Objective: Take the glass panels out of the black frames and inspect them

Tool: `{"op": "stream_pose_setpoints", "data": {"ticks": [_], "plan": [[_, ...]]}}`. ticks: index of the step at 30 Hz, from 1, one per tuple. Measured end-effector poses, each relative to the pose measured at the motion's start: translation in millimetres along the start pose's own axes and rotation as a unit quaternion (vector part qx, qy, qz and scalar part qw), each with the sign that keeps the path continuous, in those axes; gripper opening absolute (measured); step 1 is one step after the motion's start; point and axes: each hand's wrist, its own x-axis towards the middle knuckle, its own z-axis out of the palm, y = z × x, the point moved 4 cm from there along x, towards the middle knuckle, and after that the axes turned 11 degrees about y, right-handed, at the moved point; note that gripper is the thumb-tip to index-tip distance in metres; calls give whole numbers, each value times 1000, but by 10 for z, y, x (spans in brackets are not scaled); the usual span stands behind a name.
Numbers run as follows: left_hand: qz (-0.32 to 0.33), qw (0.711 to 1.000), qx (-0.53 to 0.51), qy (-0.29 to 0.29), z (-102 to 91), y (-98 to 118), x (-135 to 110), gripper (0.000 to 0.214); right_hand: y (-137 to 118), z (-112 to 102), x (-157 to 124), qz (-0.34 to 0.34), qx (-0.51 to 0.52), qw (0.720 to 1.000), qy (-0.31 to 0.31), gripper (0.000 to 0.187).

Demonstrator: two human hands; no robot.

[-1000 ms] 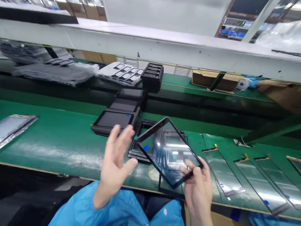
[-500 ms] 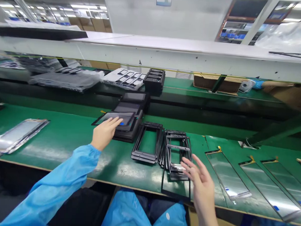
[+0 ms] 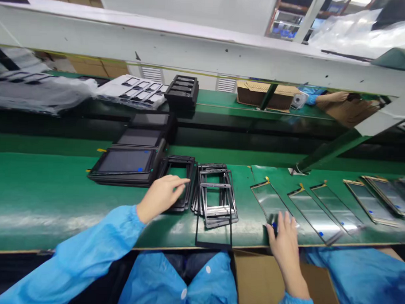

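My right hand (image 3: 283, 241) lies over the near end of a clear glass touch panel (image 3: 269, 199) with a dark border, its fingers stretched out near a blue tab. Whether it grips the panel's edge I cannot tell. Above a stack of black rectangular frames (image 3: 189, 187) hovers my left hand (image 3: 163, 196), fingers extended with nothing visible in them. Just right of that stack is a second, looser pile of frames (image 3: 216, 222), with a thin black frame (image 3: 214, 246) reaching the bench edge. Dark screen panels on black trays (image 3: 125, 161) stand stacked at left.
More glass panels (image 3: 315, 213) lie in a row to the right on the green bench (image 3: 54, 209). A slanted post (image 3: 335, 150) rises behind them. Across the bench runs a white shelf (image 3: 193, 47). Another person's hand (image 3: 337, 97) shows at the back right; a cardboard box (image 3: 259, 278) sits below.
My left hand has left the screen panel on the tray stack and moved right over the frames. My right hand has moved from the frame pile to the glass panel. The view has shifted right.
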Motion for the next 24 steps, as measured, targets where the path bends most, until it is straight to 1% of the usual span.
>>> {"op": "stream_pose_setpoints", "data": {"ticks": [2, 4, 6, 9, 11, 13, 15, 17, 20, 21, 22, 23, 24], "plan": [[20, 999, -8, -47, 210, 337, 158, 37, 10, 68, -35, -22, -12, 1000, -13, 77], [15, 997, 2, -74, 375, 519, 304, 47, -8, 46, -113, -38, -23, 999, -24, 74], [1, 995, 10, -94, 475, 569, 408, 53, -37, -51, -240, -46, -35, 998, -32, 73], [-20, 993, -5, -120, 524, 518, 462, 55, -115, -227, -451, -58, -63, 996, -38, 74], [-35, 991, -28, -128, 529, 474, 456, 57, -175, -317, -535, -54, -67, 996, -32, 70], [-54, 988, -55, -130, 537, 448, 444, 59, -210, -401, -547, -23, -53, 998, -24, 57], [-77, 985, -89, -128, 545, 438, 441, 58, -219, -524, -496, 12, -44, 999, -18, 46], [-101, 979, -132, -114, 523, 429, 449, 56, -218, -735, -395, 46, -34, 998, 1, 43], [-133, 960, -229, -91, 400, 426, 429, 52, -260, -1151, -214, 94, 0, 994, 52, 40], [-142, 948, -270, -87, 338, 436, 402, 49, -302, -1270, -167, 114, 26, 991, 67, 43], [-150, 936, -308, -85, 269, 452, 363, 46, -364, -1356, -135, 142, 73, 984, 74, 50], [-156, 924, -340, -83, 194, 474, 313, 44, -449, -1397, -121, 173, 133, 973, 71, 61], [-165, 910, -371, -77, 116, 497, 255, 42, -554, -1395, -127, 212, 205, 953, 63, 70]]}}
